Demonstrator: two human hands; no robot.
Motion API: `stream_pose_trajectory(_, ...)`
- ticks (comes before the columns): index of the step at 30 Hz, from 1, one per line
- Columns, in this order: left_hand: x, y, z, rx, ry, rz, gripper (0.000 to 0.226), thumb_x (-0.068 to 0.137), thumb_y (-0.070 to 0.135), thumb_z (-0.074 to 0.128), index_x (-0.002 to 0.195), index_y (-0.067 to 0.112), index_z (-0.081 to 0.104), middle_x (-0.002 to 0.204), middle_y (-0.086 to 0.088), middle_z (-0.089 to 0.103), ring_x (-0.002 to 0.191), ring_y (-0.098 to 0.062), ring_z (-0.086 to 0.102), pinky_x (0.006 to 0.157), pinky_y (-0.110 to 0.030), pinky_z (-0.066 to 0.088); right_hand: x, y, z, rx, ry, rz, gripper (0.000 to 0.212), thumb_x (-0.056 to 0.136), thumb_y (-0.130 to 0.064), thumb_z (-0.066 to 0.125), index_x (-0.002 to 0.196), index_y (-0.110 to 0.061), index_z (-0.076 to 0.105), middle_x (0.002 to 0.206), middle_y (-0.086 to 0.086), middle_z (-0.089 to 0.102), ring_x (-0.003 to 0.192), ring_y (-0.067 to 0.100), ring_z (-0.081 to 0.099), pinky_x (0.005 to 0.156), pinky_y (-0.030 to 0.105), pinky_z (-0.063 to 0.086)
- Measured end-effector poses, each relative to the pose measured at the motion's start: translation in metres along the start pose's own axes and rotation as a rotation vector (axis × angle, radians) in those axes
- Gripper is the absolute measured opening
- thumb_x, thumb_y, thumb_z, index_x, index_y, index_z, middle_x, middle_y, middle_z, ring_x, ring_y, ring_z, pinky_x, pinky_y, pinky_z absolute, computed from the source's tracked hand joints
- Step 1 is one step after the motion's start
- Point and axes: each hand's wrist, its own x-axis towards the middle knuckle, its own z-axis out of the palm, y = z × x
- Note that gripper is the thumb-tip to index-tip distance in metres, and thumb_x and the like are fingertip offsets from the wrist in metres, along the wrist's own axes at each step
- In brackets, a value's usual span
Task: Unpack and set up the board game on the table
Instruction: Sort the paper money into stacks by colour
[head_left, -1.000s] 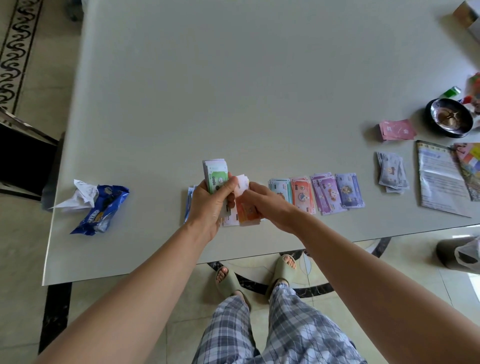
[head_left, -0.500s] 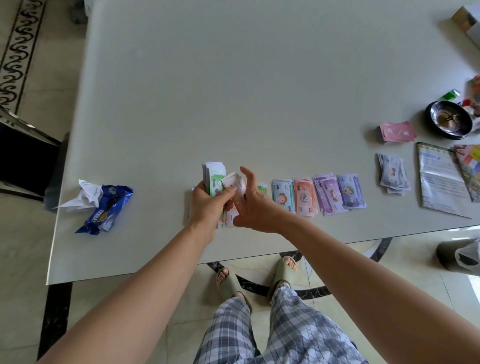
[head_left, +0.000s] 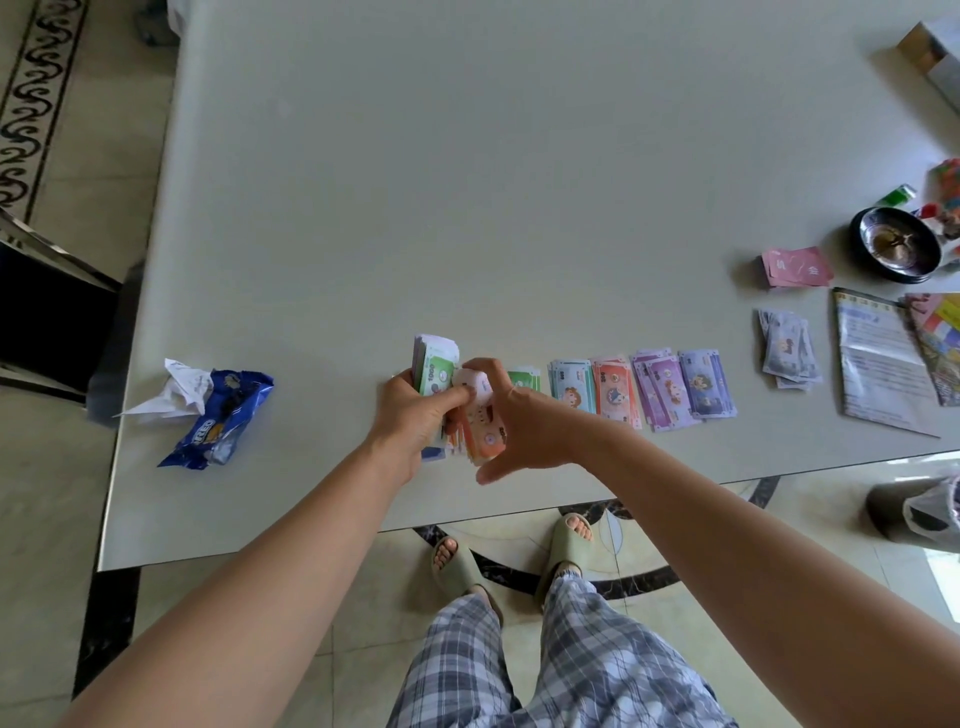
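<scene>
Left hand (head_left: 415, 415) gripped a thick wad of play money (head_left: 436, 370) upright, thumb across its green front note, close above the table (head_left: 467, 182). The right hand (head_left: 524, 431) met it from the right. Its fingers curled over the top of an orange note (head_left: 483, 428) that stood between the two hands, and its thumb was splayed down toward the near edge.

That near edge ran just below both wrists. Bare tabletop stretched wide beyond the hands to the far side. To the left, near the table's left edge, lay a blue snack wrapper (head_left: 218, 415) with crumpled white paper (head_left: 176, 392) against it, well apart from the hands.

Half a second before, the right thumb had pointed up over the wad. It had since swung downward, and more of the orange note showed. The wad had stayed in the left hand's grip at about the same spot.

Sorted money lay in a row just right of the right hand: a green pile (head_left: 523, 378) partly hidden behind it, then teal (head_left: 571, 387), orange (head_left: 615, 392), purple (head_left: 660, 389) and lavender piles (head_left: 706, 384), each overlapping or touching its neighbour. Farther right sat a grey pile (head_left: 787, 356), pink cards (head_left: 795, 267), a rule sheet (head_left: 878, 364) and a black bowl (head_left: 896, 244), all well apart from both hands.
</scene>
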Motion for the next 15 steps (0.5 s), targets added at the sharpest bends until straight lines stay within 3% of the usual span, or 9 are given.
stream_pose_trajectory(2,0.0,0.001,-0.002,-0.01,-0.007,0.005,0.019,0.075,0.013,0.079,0.089,0.017,0.067,0.08,-0.002,0.072,0.07,-0.015,0.069,0.055,-0.029,0.054,0.004,-0.001,0.001,-0.005,0.05,0.034,0.101,0.069,-0.022,0.084,0.135,-0.024,0.008,0.107,0.006,0.063,0.098,0.022,0.062,0.087,0.033,0.055)
stream_pose_trajectory(4,0.0,0.0,-0.004,-0.004,0.001,0.022,0.02,0.076,0.01,0.078,0.091,0.016,0.067,0.081,-0.002,0.071,0.07,-0.014,0.068,0.052,-0.026,0.053,0.008,-0.002,0.002,0.036,0.036,0.069,0.111,0.07,-0.023,0.084,0.141,-0.023,-0.001,0.11,0.006,0.064,0.104,0.023,0.062,0.093,0.033,0.051)
stream_pose_trajectory(6,0.002,-0.001,-0.007,-0.022,0.025,0.034,0.021,0.076,0.006,0.078,0.092,0.013,0.066,0.081,-0.004,0.071,0.07,-0.018,0.069,0.05,-0.027,0.053,0.007,-0.003,0.0,0.193,-0.018,0.094,0.122,0.073,-0.023,0.081,0.147,-0.022,-0.016,0.115,0.006,0.064,0.104,0.019,0.061,0.095,0.03,0.047)
stream_pose_trajectory(7,0.003,-0.001,-0.008,-0.046,0.035,0.039,0.022,0.075,0.005,0.079,0.091,0.012,0.065,0.081,-0.005,0.072,0.07,-0.019,0.069,0.053,-0.03,0.055,0.005,-0.003,-0.003,0.327,-0.014,0.12,0.116,0.078,-0.022,0.077,0.149,-0.022,-0.014,0.114,0.005,0.063,0.1,0.016,0.062,0.09,0.028,0.049)
stream_pose_trajectory(9,0.005,-0.001,-0.012,-0.068,0.04,0.058,0.022,0.074,0.005,0.08,0.088,0.013,0.065,0.081,-0.003,0.072,0.068,-0.018,0.069,0.06,-0.034,0.059,0.006,0.001,-0.007,0.631,0.098,0.182,0.076,0.089,-0.018,0.066,0.148,-0.011,0.018,0.11,0.008,0.063,0.095,0.017,0.063,0.084,0.03,0.053)
stream_pose_trajectory(11,0.007,-0.002,-0.015,-0.06,0.032,0.073,0.021,0.074,0.004,0.079,0.086,0.012,0.064,0.081,-0.003,0.072,0.065,-0.016,0.067,0.063,-0.034,0.059,0.008,0.003,-0.009,0.763,0.252,0.25,0.031,0.089,-0.013,0.065,0.119,-0.007,0.057,0.102,0.013,0.068,0.09,0.024,0.067,0.087,0.041,0.056)
stream_pose_trajectory(13,0.009,-0.005,-0.016,-0.058,0.021,0.081,0.019,0.076,0.005,0.078,0.086,0.009,0.064,0.078,-0.006,0.07,0.06,-0.017,0.062,0.062,-0.033,0.056,0.012,0.005,-0.007,0.821,0.331,0.335,0.008,0.083,-0.009,0.072,0.09,-0.01,0.067,0.09,0.011,0.071,0.08,0.021,0.069,0.081,0.036,0.059)
stream_pose_trajectory(15,0.011,-0.007,-0.017,-0.062,0.05,0.081,0.016,0.079,0.007,0.075,0.091,0.004,0.064,0.076,-0.012,0.067,0.055,-0.018,0.057,0.056,-0.029,0.052,0.014,0.006,-0.005,0.86,0.385,0.423,0.009,0.079,-0.008,0.076,0.082,-0.01,0.068,0.086,0.01,0.073,0.073,0.018,0.069,0.074,0.029,0.06)
